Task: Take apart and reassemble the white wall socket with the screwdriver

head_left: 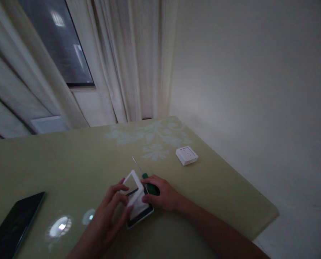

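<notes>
Well left of the white square switch unit (pixel 139 210) on the pale green table (pixel 217 194) lies a flat black phone (pixel 14 225). The left hand (pixel 109 212) curls its fingers around the unit's raised white frame. Just right of the unit, the right hand (pixel 163 197) is closed around a green-handled screwdriver (pixel 150 187). Farther right of the unit sits a white wall socket (pixel 186 155).

A pale green bench (pixel 217 194) with a faint leaf pattern fills the lower view. A white wall socket (pixel 186 155) lies on it towards the far right. A dark phone (pixel 14 223) lies at the left edge. Behind, cream curtains (pixel 128 61) hang beside a dark window (pixel 58 39) and a bare wall (pixel 257 72).
</notes>
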Demonstrator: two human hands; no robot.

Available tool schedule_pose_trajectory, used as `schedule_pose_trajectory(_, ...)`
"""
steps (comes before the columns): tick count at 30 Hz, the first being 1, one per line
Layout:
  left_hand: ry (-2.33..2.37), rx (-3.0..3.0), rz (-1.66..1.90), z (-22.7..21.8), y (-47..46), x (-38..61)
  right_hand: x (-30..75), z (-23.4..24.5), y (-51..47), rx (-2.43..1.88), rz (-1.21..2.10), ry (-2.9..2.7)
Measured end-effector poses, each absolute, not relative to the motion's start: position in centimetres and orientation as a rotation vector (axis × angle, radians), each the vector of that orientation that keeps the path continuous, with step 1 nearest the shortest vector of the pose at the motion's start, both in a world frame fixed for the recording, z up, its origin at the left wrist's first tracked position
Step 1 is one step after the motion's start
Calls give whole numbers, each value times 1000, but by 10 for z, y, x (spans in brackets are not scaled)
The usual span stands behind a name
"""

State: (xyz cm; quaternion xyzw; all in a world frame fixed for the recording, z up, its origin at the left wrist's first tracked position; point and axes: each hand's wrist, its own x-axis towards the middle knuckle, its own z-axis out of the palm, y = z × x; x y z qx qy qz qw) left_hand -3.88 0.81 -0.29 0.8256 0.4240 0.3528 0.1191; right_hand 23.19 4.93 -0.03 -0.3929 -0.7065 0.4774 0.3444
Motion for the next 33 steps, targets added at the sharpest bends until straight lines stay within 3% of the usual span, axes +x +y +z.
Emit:
schedule_pose_trajectory(4, 1073, 2513, 912, 2, -9, -25, 239, 3, 52, -959, 1320, -1784)
schedule_pose_trajectory(33, 1208, 2228, 775, 0, -2, -42, 251, 16, 48, -973, 1290, -2159)
